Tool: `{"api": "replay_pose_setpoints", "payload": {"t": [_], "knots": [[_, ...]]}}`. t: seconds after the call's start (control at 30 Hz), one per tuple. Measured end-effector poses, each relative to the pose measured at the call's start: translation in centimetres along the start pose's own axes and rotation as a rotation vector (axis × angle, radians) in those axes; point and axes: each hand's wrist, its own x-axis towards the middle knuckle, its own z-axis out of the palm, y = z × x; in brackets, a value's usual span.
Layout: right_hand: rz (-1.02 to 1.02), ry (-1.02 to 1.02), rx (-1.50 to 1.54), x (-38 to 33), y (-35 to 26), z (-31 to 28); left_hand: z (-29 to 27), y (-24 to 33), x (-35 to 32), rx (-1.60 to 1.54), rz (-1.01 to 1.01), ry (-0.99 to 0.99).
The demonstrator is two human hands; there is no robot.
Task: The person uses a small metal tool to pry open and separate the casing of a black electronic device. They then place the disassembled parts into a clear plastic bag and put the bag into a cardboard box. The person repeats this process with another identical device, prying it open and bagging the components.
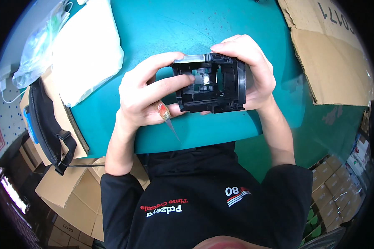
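Both hands hold a black plastic housing (239, 85) above the green tabletop. It is box-shaped, with an open middle, ribs and a small bright round spot inside. Gripping its left side is my left hand (139, 93), with one finger reaching into the opening. A small pointed tool (163, 111) with a red and yellowish wrapped handle also sits in that hand, its thin tip pointing down. My right hand (259, 70) closes on the housing's right side, fingers at the top edge; part of it is hidden behind the housing.
A white bag (89, 50) and a clear plastic bag (39, 50) lie at the far left. Below them is a black strap pouch (47, 120) on cardboard. A large cardboard box (328, 62) stands at the right. More cartons (336, 186) are stacked low at the right.
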Motion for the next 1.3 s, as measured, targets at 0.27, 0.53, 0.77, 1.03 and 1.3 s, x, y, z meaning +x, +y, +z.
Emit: {"api": "replay_pose_setpoints", "payload": {"t": [0.27,0.53,0.77,1.03,1.3], "knots": [[-0.018,0.021,0.013,-0.1,0.0,0.0,-0.2,-0.3,0.3,-0.039,0.074,-0.027],[0.000,0.048,0.042,-0.7,0.4,0.3,0.0,-0.2,0.3,0.043,0.089,-0.014],[0.088,0.070,0.156,-0.7,0.9,0.0,-0.7,-0.2,0.6,-0.045,0.113,0.136],[0.130,0.136,0.289,-1.3,1.8,-0.2,-1.2,-0.8,-1.1,-0.181,-0.250,0.379],[0.053,0.078,0.102,-0.5,1.0,-0.2,-0.7,-0.2,-0.2,-0.036,-0.032,0.183]]}}
